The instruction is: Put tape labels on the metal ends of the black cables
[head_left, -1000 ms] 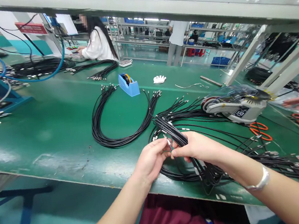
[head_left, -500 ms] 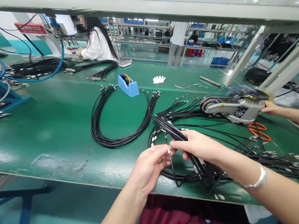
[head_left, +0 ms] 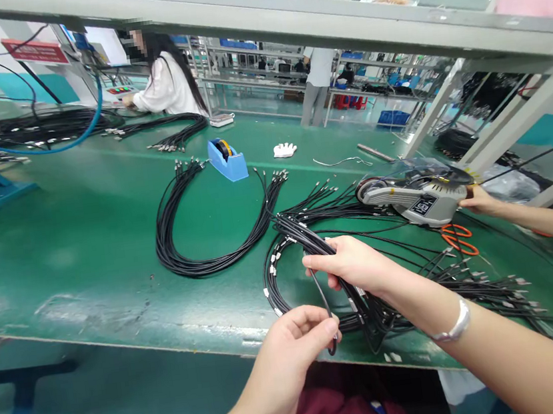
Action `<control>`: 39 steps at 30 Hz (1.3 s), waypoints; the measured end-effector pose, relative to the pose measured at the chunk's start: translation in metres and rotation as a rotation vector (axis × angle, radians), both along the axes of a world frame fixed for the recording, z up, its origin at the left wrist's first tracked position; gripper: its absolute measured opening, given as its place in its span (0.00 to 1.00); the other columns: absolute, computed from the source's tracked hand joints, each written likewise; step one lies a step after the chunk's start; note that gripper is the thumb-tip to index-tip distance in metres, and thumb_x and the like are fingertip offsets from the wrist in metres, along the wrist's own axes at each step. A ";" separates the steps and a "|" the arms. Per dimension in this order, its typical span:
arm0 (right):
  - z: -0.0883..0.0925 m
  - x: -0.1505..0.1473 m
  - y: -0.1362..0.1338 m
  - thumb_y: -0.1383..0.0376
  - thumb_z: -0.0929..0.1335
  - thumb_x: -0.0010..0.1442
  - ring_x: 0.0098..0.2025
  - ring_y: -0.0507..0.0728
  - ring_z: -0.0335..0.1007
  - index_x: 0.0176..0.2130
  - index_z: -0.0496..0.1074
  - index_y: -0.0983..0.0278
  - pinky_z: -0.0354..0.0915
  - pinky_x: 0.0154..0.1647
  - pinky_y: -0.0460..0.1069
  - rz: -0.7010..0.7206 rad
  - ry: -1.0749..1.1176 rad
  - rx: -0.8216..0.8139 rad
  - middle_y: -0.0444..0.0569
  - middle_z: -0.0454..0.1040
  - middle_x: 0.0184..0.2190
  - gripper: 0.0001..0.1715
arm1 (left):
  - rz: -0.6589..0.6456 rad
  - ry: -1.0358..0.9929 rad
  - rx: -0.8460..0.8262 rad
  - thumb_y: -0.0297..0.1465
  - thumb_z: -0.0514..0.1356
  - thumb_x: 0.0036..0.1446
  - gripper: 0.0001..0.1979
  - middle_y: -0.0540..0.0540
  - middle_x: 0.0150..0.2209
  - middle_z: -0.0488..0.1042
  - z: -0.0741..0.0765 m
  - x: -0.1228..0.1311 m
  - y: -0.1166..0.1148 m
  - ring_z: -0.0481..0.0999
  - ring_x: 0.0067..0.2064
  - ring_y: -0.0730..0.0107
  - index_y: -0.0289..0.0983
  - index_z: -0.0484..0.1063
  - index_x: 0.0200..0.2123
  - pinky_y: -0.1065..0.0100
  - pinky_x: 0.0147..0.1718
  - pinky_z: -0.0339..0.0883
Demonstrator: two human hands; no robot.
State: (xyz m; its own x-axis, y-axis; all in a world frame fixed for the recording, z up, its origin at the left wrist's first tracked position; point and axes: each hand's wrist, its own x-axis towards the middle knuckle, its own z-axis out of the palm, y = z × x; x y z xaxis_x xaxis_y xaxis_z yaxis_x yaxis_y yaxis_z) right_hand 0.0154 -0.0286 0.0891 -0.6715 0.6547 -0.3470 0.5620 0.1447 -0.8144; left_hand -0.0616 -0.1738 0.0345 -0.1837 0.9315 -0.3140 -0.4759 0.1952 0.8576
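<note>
Bundle of cables (head_left: 302, 232) held slantwise over the green table (head_left: 84, 244), gripped in the curled right hand (head_left: 351, 263), forearm (head_left: 408, 295) angled in from lower right. Single cable (head_left: 322, 294) pinched near its bend between thumb and forefinger of the left hand (head_left: 298, 342), set lower, other fingers loosely bent.

Bright light fills my view; the green tabletop (head_left: 83, 237) glares whitish toward nine o'clock, and pixelation masks a patch near eleven.
</note>
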 end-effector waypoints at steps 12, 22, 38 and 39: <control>0.005 0.014 0.004 0.60 0.71 0.50 0.20 0.48 0.62 0.27 0.73 0.67 0.58 0.22 0.43 0.076 0.069 -0.030 0.41 0.68 0.17 0.11 | 0.104 0.297 0.074 0.33 0.61 0.52 0.06 0.48 0.31 0.72 -0.005 0.024 0.015 0.69 0.34 0.68 0.37 0.71 0.30 0.69 0.37 0.63; 0.016 0.023 0.005 0.57 0.70 0.52 0.15 0.47 0.59 0.16 0.63 0.66 0.59 0.18 0.43 0.058 0.133 -0.272 0.40 0.63 0.12 0.22 | 0.319 1.147 -0.070 0.35 0.55 0.56 0.09 0.46 0.37 0.76 -0.024 -0.075 0.005 0.72 0.40 0.63 0.39 0.74 0.33 0.67 0.41 0.61; 0.009 0.021 0.008 0.58 0.69 0.53 0.17 0.48 0.60 0.19 0.63 0.65 0.60 0.21 0.44 0.163 0.138 -0.201 0.41 0.65 0.15 0.19 | -0.059 1.222 -0.162 0.33 0.59 0.50 0.07 0.47 0.26 0.75 -0.028 -0.101 0.046 0.71 0.29 0.65 0.37 0.74 0.28 0.68 0.29 0.61; 0.007 0.020 0.008 0.58 0.68 0.53 0.17 0.48 0.60 0.19 0.63 0.65 0.60 0.21 0.44 0.167 0.142 -0.208 0.41 0.65 0.15 0.18 | -0.076 1.237 -0.107 0.33 0.57 0.53 0.07 0.47 0.30 0.75 -0.026 -0.099 0.038 0.72 0.33 0.65 0.38 0.74 0.31 0.68 0.33 0.62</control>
State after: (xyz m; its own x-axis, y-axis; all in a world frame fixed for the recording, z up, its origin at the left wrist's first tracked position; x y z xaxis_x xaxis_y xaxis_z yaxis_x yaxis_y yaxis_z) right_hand 0.0356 -0.0210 0.0962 -0.8153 0.4556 -0.3573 0.4229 0.0472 -0.9049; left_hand -0.1608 -0.1358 0.0082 -0.3569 0.9331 -0.0440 0.6554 0.2836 0.7000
